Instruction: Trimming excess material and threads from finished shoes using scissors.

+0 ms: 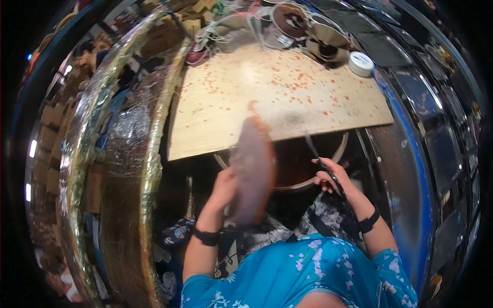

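My left hand point(224, 186) grips the edge of a flat, sole-shaped piece point(251, 174), greyish purple with an orange rim. The piece is smeared by motion and held upright in front of the board's near edge. In my right hand point(336, 178) is a slim tool point(311, 146) with a narrow pointed metal end and a long black handle. Its tip is close to the board's edge, apart from the sole-shaped piece. Small orange-red scraps point(292, 84) lie scattered over the pale wooden board point(221, 131).
Shoes point(197, 54) and rolled brown pieces point(328, 43) crowd the board's far side. A round white tub point(361, 63) stands at its far right corner. Below the board is a round basin point(339, 149). Plastic-wrapped panels point(151, 169) line the left; a blue metal edge point(418, 190) runs along the right.
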{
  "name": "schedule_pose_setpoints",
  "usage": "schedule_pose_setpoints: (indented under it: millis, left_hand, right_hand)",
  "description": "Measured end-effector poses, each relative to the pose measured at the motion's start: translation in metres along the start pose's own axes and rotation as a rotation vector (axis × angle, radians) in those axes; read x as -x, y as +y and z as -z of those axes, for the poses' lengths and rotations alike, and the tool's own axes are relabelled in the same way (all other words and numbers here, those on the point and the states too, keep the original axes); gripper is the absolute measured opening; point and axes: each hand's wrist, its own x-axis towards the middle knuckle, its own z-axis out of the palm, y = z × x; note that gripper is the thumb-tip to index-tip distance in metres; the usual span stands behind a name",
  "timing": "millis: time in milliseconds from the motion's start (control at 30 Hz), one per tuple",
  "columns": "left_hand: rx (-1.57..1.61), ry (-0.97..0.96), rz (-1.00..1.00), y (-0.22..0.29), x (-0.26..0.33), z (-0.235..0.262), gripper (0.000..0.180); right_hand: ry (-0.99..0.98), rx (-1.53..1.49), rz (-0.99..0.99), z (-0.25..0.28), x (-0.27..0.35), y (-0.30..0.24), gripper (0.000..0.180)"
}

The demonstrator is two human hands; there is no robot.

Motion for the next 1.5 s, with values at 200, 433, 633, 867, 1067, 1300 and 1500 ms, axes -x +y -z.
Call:
schedule_pose_setpoints:
  millis: [200,433,633,867,1067,1300,1500]
  left_hand:
    - [0.586,-0.167,0.336,0.024,0.046,-0.008,0.041]
    - [0.575,-0.233,0.430,-0.016,0.050,-0.002,0.042]
    - [0.379,-0.237,0.342,-0.013,0.053,-0.006,0.039]
    - [0.345,-0.248,0.351,-0.020,0.053,-0.007,0.037]
    - [-0.021,-0.284,0.060,-0.030,0.056,-0.006,0.022]
    - [-0.036,-0.119,0.163,-0.021,0.052,-0.007,0.013]
    - [-0.124,-0.066,0.076,-0.040,0.050,-0.012,0.014]
  right_hand:
    - [-0.045,0.443,0.368,-0.037,0.006,-0.020,0.064]
    - [0.143,0.606,0.561,-0.057,0.016,-0.021,0.058]
    - [0.115,0.621,0.483,-0.061,0.016,-0.013,0.051]
    - [0.099,0.446,0.457,-0.061,0.008,0.011,0.051]
    - [0.058,0.531,0.331,-0.057,0.013,0.000,0.049]
    - [-0.181,0.243,0.227,-0.040,0.022,0.017,0.060]
    - [-0.073,0.364,0.359,-0.049,0.035,0.001,0.055]
